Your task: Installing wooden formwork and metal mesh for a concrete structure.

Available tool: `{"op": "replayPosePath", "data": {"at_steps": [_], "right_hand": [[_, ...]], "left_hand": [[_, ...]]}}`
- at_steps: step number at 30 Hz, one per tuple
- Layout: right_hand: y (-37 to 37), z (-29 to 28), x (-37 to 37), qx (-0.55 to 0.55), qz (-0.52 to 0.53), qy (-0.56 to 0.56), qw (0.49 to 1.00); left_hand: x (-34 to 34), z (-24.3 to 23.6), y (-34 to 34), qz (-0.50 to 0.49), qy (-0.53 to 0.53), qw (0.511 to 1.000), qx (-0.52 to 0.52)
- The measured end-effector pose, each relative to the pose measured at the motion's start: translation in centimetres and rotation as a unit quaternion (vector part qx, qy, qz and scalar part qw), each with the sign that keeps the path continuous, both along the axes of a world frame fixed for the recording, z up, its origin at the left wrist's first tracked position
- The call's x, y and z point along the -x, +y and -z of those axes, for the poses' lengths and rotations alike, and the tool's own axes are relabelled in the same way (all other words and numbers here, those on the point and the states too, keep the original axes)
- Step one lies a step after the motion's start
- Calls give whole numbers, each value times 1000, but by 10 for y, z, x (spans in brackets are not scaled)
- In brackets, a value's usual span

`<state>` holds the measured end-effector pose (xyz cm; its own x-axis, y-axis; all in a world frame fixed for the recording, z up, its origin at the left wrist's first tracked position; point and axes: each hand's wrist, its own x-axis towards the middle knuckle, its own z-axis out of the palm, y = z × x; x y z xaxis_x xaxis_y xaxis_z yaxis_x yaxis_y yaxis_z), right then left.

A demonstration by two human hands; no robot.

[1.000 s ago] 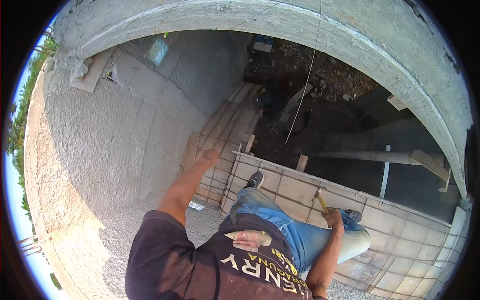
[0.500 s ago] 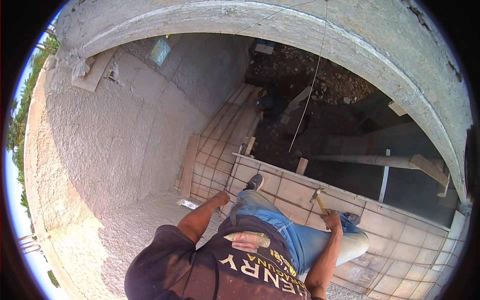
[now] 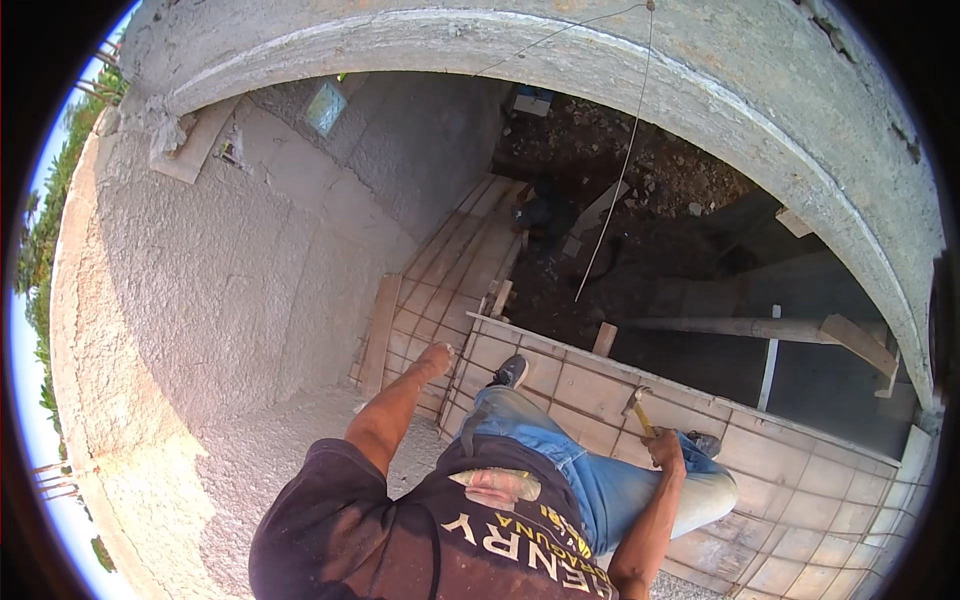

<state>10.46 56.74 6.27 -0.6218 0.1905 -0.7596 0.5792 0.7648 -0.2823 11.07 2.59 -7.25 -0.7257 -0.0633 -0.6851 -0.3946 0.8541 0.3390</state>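
Observation:
My left hand (image 3: 434, 359) hangs over the rebar grid (image 3: 444, 322) at the left, fingers curled; whether the pale speck at the fingertips is something held is unclear. My right hand (image 3: 663, 446) grips the handle of a hammer (image 3: 638, 408), its metal head upward, beside my bent right leg (image 3: 660, 500). Under the grid lie pale form boards (image 3: 540, 380) with my shoes on them. A narrow board (image 3: 380, 335) leans along the grid's left side.
A concrete arch (image 3: 700, 70) curves overhead with a hanging wire (image 3: 620, 180). Rough plastered wall (image 3: 220, 290) stands at the left. Beyond the form's edge is a dark drop with rubble (image 3: 700, 160), a slanted pole (image 3: 740, 326), timber props (image 3: 603, 340) and a dark shape (image 3: 545, 215), possibly a person.
My left hand dropped toward my left thigh, then rose again, ending lower than a second ago. My right hand with the hammer has barely moved.

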Motion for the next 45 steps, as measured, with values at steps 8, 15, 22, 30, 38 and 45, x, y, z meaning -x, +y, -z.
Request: {"op": "replayPosePath", "data": {"at_steps": [8, 15, 22, 30, 38, 45], "right_hand": [[-8, -1, 3, 9, -11, 5, 1000], [-5, -3, 4, -3, -15, -22, 1000], [1, 2, 2, -4, -13, -17, 1000], [-1, 2, 4, 19, -39, -8, 999], [1, 9, 5, 8, -39, -22, 999], [11, 9, 0, -4, -21, -25, 999]], "left_hand": [[-30, 25, 11, 197, -52, 979, 16], [-50, 34, 23, 129, -33, 991, -10], [-22, 6, 32, 76, -16, 997, -2], [18, 8, 44, 197, 233, 951, 58], [58, -1, -4, 173, -392, 866, 257], [81, -23, -36, 174, -29, 968, 178]]}}
